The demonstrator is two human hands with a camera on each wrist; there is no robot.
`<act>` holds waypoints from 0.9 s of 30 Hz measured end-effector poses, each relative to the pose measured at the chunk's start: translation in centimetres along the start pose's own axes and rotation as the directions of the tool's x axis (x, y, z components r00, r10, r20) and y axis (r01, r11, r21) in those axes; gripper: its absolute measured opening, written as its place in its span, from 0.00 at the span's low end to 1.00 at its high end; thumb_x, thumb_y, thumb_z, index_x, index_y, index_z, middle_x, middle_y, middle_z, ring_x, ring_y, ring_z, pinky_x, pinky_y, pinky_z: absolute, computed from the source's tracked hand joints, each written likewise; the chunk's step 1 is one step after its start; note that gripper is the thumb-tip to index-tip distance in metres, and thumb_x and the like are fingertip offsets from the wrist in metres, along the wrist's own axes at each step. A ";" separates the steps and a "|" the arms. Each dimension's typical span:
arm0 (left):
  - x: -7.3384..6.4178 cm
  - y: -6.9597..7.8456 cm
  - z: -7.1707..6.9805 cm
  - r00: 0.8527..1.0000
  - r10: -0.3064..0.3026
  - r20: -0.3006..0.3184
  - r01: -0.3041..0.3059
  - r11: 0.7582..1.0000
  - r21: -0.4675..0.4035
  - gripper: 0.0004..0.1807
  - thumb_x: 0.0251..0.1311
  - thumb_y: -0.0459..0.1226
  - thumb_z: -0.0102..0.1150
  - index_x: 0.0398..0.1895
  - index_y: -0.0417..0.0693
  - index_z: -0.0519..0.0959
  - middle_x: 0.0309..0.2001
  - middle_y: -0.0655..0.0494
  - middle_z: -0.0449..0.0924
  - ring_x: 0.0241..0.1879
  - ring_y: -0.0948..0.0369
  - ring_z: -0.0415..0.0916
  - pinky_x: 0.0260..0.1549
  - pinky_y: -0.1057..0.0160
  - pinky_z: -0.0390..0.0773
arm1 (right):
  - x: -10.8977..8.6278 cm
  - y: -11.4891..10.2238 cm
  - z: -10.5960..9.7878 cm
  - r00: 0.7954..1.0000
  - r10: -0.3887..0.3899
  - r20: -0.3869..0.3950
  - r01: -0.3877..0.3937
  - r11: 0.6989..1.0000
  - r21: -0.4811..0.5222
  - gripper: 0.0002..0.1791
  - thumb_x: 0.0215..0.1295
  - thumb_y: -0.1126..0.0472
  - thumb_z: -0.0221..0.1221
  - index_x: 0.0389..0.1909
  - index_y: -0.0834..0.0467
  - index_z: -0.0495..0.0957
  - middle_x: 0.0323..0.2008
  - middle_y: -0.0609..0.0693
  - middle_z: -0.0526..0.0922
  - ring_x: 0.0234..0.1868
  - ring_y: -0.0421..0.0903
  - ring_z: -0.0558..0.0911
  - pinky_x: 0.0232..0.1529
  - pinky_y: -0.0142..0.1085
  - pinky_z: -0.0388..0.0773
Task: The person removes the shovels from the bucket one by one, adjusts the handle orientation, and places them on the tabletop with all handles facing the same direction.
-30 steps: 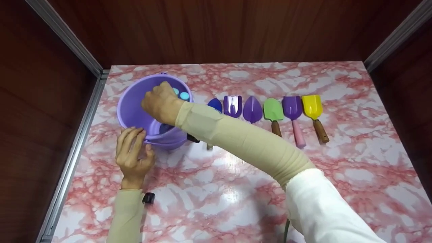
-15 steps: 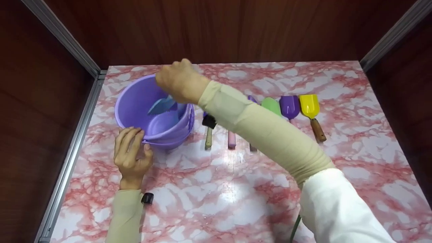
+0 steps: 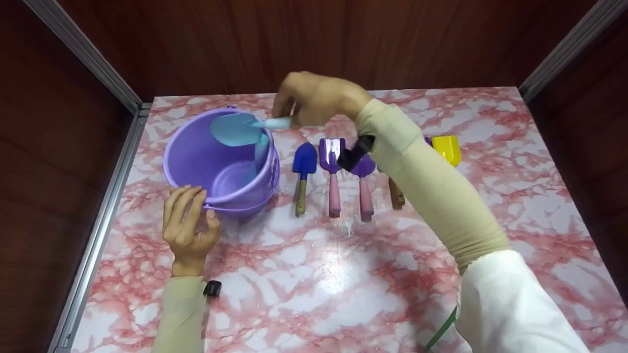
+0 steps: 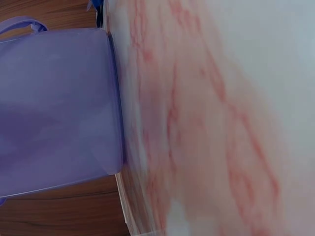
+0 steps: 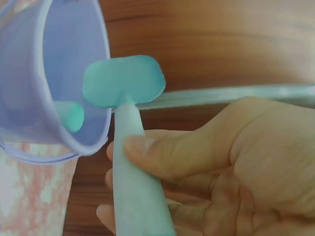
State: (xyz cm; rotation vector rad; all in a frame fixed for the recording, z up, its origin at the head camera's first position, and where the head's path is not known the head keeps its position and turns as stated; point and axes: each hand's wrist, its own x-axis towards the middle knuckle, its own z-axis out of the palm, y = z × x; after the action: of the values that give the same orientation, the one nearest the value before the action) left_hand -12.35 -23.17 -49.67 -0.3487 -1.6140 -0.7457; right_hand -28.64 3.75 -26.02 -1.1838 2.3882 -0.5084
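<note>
A light blue hand trowel [image 3: 235, 129] tilts over the purple bucket [image 3: 219, 199], its blade overlapping the bucket's opening in the head view. My right hand [image 3: 319, 100] grips its pale handle [image 5: 135, 172]; the right wrist view shows the thumb pressed along that handle. Another turquoise-ended handle [image 5: 74, 117] leans inside the bucket. At the bucket's near left rim, my left hand [image 3: 189, 230] rests relaxed fingers on the edge, thumb spread apart outside. The left wrist view catches only the bucket's side wall [image 4: 54, 108], not the hand.
Right of the bucket, several trowels and scoops lie in a row, among them a blue trowel [image 3: 305, 159], a purple scoop with a pink handle [image 3: 334, 195] and a yellow scoop [image 3: 446, 149]. My right forearm covers part of the row. Dark wood panels [image 3: 314, 44] enclose the marbled tabletop [image 3: 274, 294].
My right hand has come up out of the bucket and moved right, bringing the light blue trowel with it. My left hand has stayed at the rim.
</note>
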 end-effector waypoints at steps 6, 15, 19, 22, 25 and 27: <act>0.2 0.6 -0.1 1.000 -0.018 -0.008 0.018 1.000 0.003 0.21 0.67 0.45 0.61 0.39 0.33 0.90 0.40 0.36 0.90 0.45 0.38 0.84 0.63 0.46 0.85 | -2.9 4.0 1.1 0.996 0.066 -0.055 -0.049 0.962 0.269 0.21 0.71 0.71 0.63 0.62 0.56 0.85 0.53 0.53 0.89 0.53 0.48 0.87 0.56 0.40 0.89; 0.5 1.1 0.1 1.000 -0.018 -0.011 0.018 1.000 -0.005 0.20 0.67 0.44 0.61 0.38 0.32 0.89 0.39 0.35 0.90 0.45 0.37 0.84 0.63 0.44 0.85 | -7.9 9.4 4.1 0.989 0.138 -0.058 -0.072 0.779 0.623 0.21 0.70 0.69 0.67 0.62 0.58 0.84 0.51 0.57 0.89 0.46 0.48 0.89 0.37 0.32 0.89; 0.7 1.2 0.1 1.000 -0.015 -0.015 0.015 1.000 -0.004 0.21 0.67 0.44 0.61 0.38 0.32 0.89 0.39 0.34 0.89 0.45 0.37 0.84 0.64 0.43 0.85 | -9.8 10.5 5.5 0.985 0.141 -0.098 -0.026 0.686 0.727 0.24 0.68 0.73 0.66 0.64 0.61 0.82 0.53 0.56 0.90 0.49 0.49 0.89 0.43 0.34 0.91; 0.6 1.1 0.2 1.000 -0.017 -0.017 0.017 1.000 -0.003 0.21 0.68 0.45 0.61 0.38 0.32 0.90 0.39 0.35 0.90 0.45 0.37 0.84 0.64 0.43 0.85 | -11.1 11.2 6.5 0.984 0.125 -0.130 0.025 0.621 0.783 0.24 0.69 0.73 0.65 0.65 0.63 0.82 0.54 0.57 0.90 0.51 0.50 0.89 0.49 0.39 0.92; 0.3 0.8 0.2 0.999 -0.024 -0.021 0.024 1.000 -0.003 0.21 0.67 0.45 0.61 0.39 0.33 0.90 0.40 0.35 0.90 0.46 0.38 0.84 0.64 0.42 0.84 | -12.1 11.8 7.4 0.983 0.115 -0.143 0.061 0.529 0.846 0.22 0.70 0.73 0.65 0.65 0.64 0.82 0.53 0.58 0.90 0.47 0.49 0.90 0.47 0.41 0.93; 0.0 0.6 0.1 0.999 -0.027 -0.024 0.027 1.000 -0.002 0.21 0.67 0.45 0.61 0.39 0.33 0.90 0.40 0.36 0.90 0.46 0.38 0.84 0.65 0.42 0.84 | -12.8 12.3 8.1 0.982 0.118 -0.151 0.080 0.466 0.881 0.21 0.71 0.73 0.64 0.64 0.64 0.82 0.51 0.58 0.89 0.43 0.48 0.91 0.45 0.40 0.94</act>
State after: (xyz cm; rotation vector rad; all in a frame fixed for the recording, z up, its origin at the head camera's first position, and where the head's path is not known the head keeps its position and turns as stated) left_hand -12.08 -22.68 -49.48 -0.3186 -1.5984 -0.7693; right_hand -25.50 20.04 -36.26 -0.5932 1.7396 -1.6773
